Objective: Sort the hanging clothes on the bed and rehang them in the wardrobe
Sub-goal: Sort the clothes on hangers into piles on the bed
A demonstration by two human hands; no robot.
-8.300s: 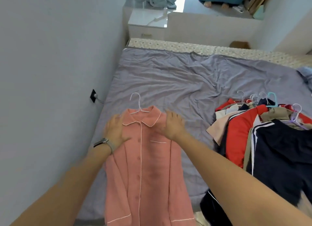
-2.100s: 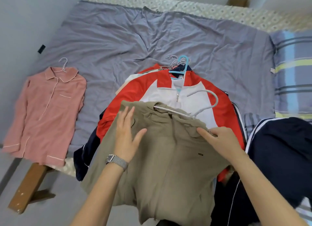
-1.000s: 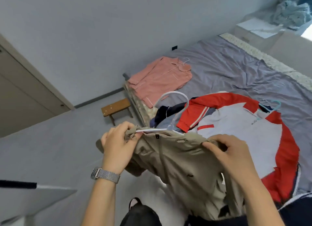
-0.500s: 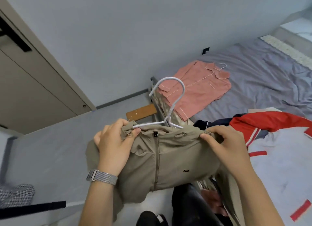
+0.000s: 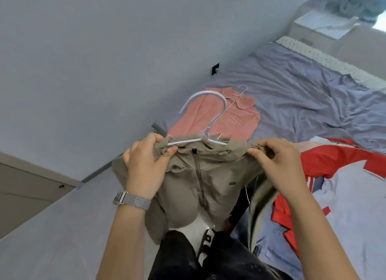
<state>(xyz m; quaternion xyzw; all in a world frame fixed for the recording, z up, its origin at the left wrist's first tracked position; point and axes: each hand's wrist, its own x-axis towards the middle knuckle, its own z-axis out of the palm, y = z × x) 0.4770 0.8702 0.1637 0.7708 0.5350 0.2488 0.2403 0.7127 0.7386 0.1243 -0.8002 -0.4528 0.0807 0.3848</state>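
We hold the khaki jacket (image 5: 208, 175) on its white hanger (image 5: 205, 120) off the bed (image 5: 313, 95), left hand (image 5: 144, 166) and right hand (image 5: 279, 164) each gripping a shoulder, the pink shirt (image 5: 219, 116) lying beyond it.

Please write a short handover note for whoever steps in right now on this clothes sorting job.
Left hand: grips the left shoulder of the khaki jacket, on its white hanger.
Right hand: grips the right shoulder.
The jacket is held up off the bed, near its edge.
Done: pink shirt laid flat on the bed, on its own hanger.
Left: place the jacket, sort the red and white jacket and the clothes under it, then rehang everything. No wardrobe rail shows in this view.
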